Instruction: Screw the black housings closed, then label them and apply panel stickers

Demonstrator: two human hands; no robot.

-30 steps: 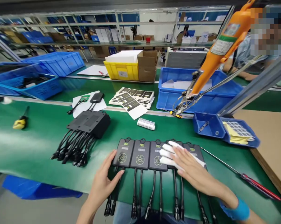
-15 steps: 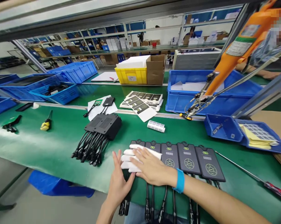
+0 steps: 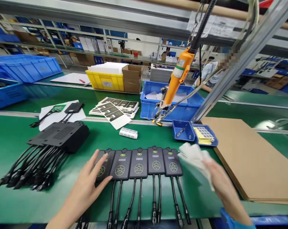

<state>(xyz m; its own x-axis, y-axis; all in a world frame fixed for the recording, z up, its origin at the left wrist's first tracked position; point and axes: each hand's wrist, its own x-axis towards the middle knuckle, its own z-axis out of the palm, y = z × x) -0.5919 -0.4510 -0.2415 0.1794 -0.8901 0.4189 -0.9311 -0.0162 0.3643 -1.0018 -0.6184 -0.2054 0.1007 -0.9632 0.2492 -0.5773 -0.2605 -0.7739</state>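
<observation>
Several black controllers (image 3: 138, 163) with green-printed button faces lie in a row on the green bench, their paired cables (image 3: 133, 203) trailing toward me. My left hand (image 3: 86, 181) is at the leftmost controller (image 3: 105, 165), fingers spread and partly covering it. To the right of the row, my right hand (image 3: 221, 179) grips what looks like a white glove (image 3: 194, 156), blurred by motion. Left of the row stands a larger black box (image 3: 60, 135) with a bundle of black cables (image 3: 36, 168) coming out of its near side.
Beyond the row are a roll of white labels (image 3: 128, 133), printed overlay sheets (image 3: 115, 111) and small blue bins (image 3: 183, 130). An orange electric screwdriver (image 3: 178, 74) hangs over a large blue bin (image 3: 145, 105). Stacked brown cardboard (image 3: 251, 159) lies at the right.
My right hand has swept right with the white glove, from the left end of the controllers to past the right end. My left hand now reaches over the leftmost controller. The view has turned right.
</observation>
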